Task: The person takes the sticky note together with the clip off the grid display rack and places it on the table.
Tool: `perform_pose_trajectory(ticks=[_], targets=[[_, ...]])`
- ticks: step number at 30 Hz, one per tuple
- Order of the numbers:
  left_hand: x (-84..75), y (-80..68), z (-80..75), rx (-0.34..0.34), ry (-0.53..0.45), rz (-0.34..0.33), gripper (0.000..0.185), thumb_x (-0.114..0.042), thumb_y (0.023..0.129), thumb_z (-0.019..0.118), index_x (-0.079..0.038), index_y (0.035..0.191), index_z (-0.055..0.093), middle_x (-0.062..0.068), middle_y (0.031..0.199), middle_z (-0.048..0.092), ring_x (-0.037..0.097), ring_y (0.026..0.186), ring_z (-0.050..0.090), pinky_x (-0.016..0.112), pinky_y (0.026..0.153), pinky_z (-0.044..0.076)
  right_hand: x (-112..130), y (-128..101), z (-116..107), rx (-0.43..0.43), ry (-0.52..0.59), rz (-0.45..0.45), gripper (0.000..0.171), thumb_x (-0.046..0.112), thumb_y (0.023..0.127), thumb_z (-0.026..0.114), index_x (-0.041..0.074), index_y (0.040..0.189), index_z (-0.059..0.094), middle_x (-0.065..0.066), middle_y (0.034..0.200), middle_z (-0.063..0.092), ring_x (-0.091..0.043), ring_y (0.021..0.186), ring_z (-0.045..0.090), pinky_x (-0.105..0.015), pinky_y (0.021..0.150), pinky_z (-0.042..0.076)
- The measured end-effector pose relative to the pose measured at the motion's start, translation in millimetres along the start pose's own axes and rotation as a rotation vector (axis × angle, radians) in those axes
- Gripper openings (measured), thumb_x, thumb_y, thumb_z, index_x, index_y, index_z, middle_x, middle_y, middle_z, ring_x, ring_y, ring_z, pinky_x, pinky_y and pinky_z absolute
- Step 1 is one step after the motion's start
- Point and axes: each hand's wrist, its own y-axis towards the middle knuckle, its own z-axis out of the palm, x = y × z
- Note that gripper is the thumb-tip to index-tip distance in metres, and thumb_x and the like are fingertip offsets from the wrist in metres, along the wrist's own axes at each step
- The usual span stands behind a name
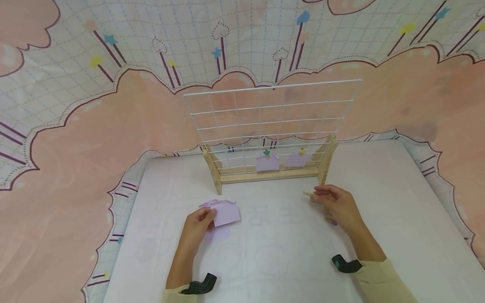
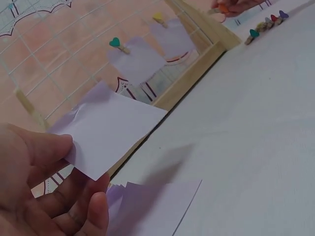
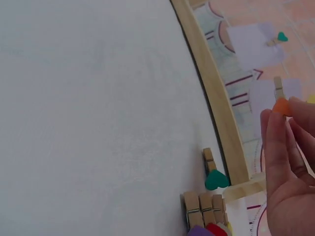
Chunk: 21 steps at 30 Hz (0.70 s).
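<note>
My left hand (image 1: 195,227) pinches a pale purple paper sheet (image 2: 110,128) between thumb and fingers, above the table and left of centre. Under it lie more purple sheets (image 2: 152,206). Out to the right, near the rack's right foot, my right hand (image 1: 341,208) holds a small wooden clothespin (image 3: 279,88) with an orange top between thumb and fingertips. Two purple sheets hang on the white wire rack (image 1: 269,176), which has a wooden base: one under a green heart clothespin (image 2: 116,43), the other under a yellow-topped clothespin (image 1: 303,150).
Several clothespins with coloured tops (image 3: 207,209) lie on the table by the rack's right foot, below my right hand. The rack stands at the back of the white table (image 1: 273,252). Patterned pink cloth (image 1: 159,122) hangs behind it.
</note>
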Motion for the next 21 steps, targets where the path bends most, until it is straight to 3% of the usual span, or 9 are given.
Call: perform_pose_trajectory(ticks=[10, 21], targets=[[8.5, -6.2, -6.1, -0.010, -0.003, -0.021, 0.023, -0.015, 0.099, 0.067, 0.006, 0.110, 0.067, 0.001, 0.079, 0.062, 0.014, 0.069, 0.058, 0.024, 0.065, 0.053, -8.0, -11.6, -4.3, -0.085, -0.231, -0.051, 0.037, 0.030, 0.095, 0.075, 0.005, 0.122, 0.070, -0.012, 0.112, 0.074, 0.001, 0.091, 0.065, -0.019, 0.074, 0.055], [13.7, -10.2, -5.8, -0.020, 0.008, -0.040, 0.024, -0.018, 0.100, 0.067, 0.005, 0.110, 0.067, 0.002, 0.077, 0.062, 0.015, 0.069, 0.057, 0.025, 0.064, 0.051, -14.9, -16.5, -5.1, -0.168, -0.345, -0.141, 0.025, 0.025, 0.092, 0.078, 0.008, 0.111, 0.075, -0.008, 0.101, 0.077, 0.007, 0.086, 0.061, -0.014, 0.072, 0.052]])
